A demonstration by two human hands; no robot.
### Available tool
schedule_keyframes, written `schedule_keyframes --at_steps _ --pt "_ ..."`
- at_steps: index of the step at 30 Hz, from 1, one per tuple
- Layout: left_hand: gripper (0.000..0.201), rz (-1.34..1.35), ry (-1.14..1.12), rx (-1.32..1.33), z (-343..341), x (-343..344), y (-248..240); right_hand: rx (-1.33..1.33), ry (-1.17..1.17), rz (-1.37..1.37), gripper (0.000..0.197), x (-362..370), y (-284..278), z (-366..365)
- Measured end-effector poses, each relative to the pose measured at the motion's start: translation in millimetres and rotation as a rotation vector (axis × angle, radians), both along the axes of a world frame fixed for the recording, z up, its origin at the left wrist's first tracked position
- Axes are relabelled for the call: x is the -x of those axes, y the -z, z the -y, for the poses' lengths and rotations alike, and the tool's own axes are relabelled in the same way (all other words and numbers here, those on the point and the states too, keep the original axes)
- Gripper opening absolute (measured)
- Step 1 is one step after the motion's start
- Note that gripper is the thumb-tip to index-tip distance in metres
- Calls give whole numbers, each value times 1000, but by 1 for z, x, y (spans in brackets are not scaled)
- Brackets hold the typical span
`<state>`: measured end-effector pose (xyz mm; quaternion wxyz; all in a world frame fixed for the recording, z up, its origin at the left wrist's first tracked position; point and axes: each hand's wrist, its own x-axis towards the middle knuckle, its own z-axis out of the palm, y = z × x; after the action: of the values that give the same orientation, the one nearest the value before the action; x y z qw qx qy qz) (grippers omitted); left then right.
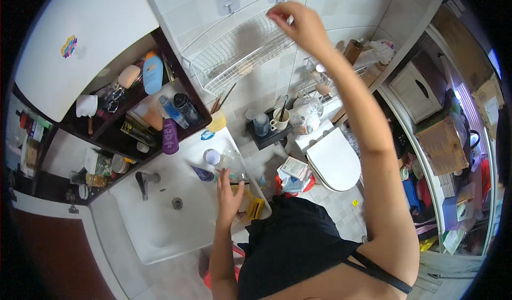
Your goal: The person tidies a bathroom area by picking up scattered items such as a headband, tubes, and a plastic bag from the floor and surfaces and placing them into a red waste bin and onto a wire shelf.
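My right hand (301,27) is raised at the right end of a white wire basket (234,54) on the tiled wall. Its fingers are curled together, and anything between them is too small or hidden to tell. My left hand (229,200) hovers over the right end of the white sink (160,236), fingers apart and holding nothing I can see. Around it are a white-lidded jar (213,157), a dark purple tube (202,173), some clear containers and a yellow container (246,203). The wire basket looks mostly bare, with a small tan item near its bottom.
A dark cabinet (186,94) with bottles, including a purple bottle (169,136), stands behind the sink. A small black shelf (266,138) holds a mug (279,120). To the right are a closed toilet (335,158) and crowded shelves with a cardboard box (442,145).
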<state>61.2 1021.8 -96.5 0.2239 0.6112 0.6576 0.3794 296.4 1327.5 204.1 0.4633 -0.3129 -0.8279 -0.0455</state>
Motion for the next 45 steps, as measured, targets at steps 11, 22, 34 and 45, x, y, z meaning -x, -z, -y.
schedule_keyframes --at_steps 11,22,34,45 --pt "67 492 45 -214 -107 -6 -125 1019 226 -44 30 -101 -1 -82" --pt "91 480 -54 -330 -165 -25 -154 974 -79 -252 19 -109 37 -94" --pt "92 400 -14 -441 -163 -37 -167 703 154 -219 43 -111 54 -75" --pt "87 312 -12 -401 -173 -47 -173 640 -230 689 21 -8 8 -96"
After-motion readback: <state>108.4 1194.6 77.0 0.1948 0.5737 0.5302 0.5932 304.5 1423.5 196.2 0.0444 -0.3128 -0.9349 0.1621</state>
